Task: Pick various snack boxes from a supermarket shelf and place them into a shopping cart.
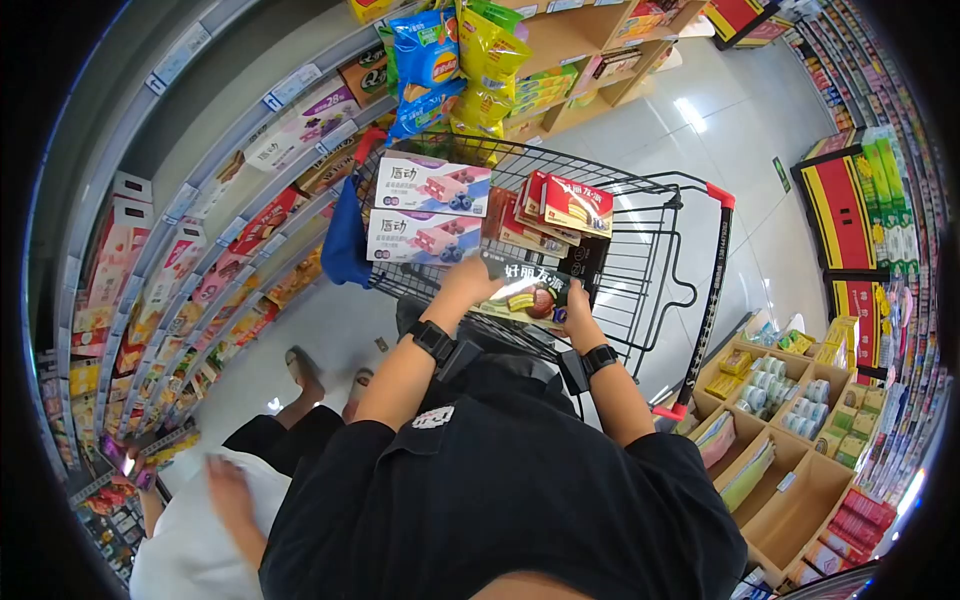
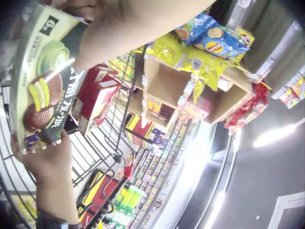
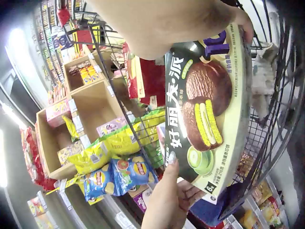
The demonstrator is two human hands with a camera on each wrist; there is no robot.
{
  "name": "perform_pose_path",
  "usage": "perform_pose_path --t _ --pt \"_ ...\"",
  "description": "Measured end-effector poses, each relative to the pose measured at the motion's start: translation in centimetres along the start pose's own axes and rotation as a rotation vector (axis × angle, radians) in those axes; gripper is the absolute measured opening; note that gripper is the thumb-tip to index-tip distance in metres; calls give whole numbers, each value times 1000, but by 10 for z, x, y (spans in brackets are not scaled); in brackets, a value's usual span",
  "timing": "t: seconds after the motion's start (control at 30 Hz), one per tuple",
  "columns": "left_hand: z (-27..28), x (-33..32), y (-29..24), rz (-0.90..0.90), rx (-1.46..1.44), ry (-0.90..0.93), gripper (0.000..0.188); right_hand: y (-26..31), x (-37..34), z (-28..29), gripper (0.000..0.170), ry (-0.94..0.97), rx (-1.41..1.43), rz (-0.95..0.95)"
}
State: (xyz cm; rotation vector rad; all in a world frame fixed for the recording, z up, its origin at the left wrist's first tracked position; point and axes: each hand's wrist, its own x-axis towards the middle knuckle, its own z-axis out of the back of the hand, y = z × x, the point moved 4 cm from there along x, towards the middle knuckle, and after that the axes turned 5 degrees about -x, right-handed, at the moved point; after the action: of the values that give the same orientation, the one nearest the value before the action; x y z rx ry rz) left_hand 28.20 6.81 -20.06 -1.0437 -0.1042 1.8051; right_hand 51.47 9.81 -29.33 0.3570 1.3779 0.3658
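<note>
White boxes [image 1: 428,188] lay in the cart [image 1: 720,196], beyond the left hand [image 1: 470,283]. Left hand was clamped on the dark box [image 1: 530,290] at its left end. Dark box sat between the hands at the cart's near side, long axis hand to hand, right end slightly nearer the body; neither hand closer. Red boxes [image 1: 578,205] lay beyond it. Right hand [image 1: 579,312] gripped the right end.

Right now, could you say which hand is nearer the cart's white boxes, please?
Left: the left hand is close to the white boxes; the right hand is farther, across the held box.
</note>
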Motion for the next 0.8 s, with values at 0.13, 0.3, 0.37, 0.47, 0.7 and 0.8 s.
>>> perform_pose_path --t 0.13,0.3,0.37,0.47,0.7,0.8 --pt "-28 15 15 35 -42 39 66 -13 25 11 50 -71 -194 -129" --pt "-52 35 26 39 -17 149 83 -24 50 19 73 37 -283 -262" --pt "-60 44 23 45 26 209 76 -23 50 20 75 -20 -270 -275" --pt "-66 49 26 32 -5 150 87 -49 98 27 77 78 -122 -246" --pt "-79 61 41 40 -56 204 91 -51 98 21 79 -55 -87 -191" --pt "-98 75 54 -15 -123 116 88 -24 44 3 78 -170 -33 -217"
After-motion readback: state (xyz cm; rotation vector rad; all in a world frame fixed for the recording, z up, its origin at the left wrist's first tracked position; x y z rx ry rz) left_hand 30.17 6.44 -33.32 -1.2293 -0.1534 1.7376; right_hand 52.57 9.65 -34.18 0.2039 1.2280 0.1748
